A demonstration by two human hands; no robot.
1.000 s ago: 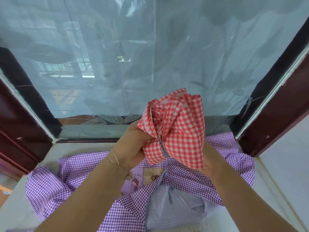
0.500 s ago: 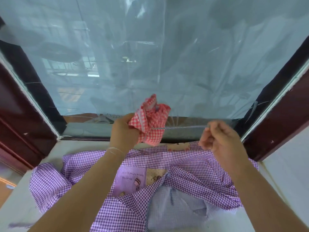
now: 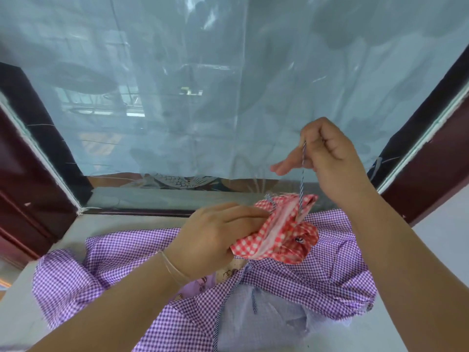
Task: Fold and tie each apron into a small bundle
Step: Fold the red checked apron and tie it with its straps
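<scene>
My left hand (image 3: 215,237) grips a small bunched bundle of red-and-white checked apron (image 3: 281,235) in the air over the sill. A thin blue-and-white striped tie string (image 3: 302,179) runs straight up from the top of the bundle. My right hand (image 3: 327,156) pinches that string above the bundle and holds it taut. Under both hands a purple-and-white checked apron (image 3: 317,273) lies spread and crumpled on the sill, with a printed pocket patch partly hidden by my left wrist.
The pale window sill (image 3: 132,224) carries the cloth. A translucent plastic sheet (image 3: 228,85) covers the window right behind it. Dark red frame posts (image 3: 28,179) stand at left, and a dark red frame post (image 3: 436,158) at right. A white wall (image 3: 446,240) closes the right side.
The red apron went from a loose large fold to a tight bundle. My right hand let go of the cloth, took the string, and moved from pulling sideways to pulling upward; the bundle dropped lower and rightward.
</scene>
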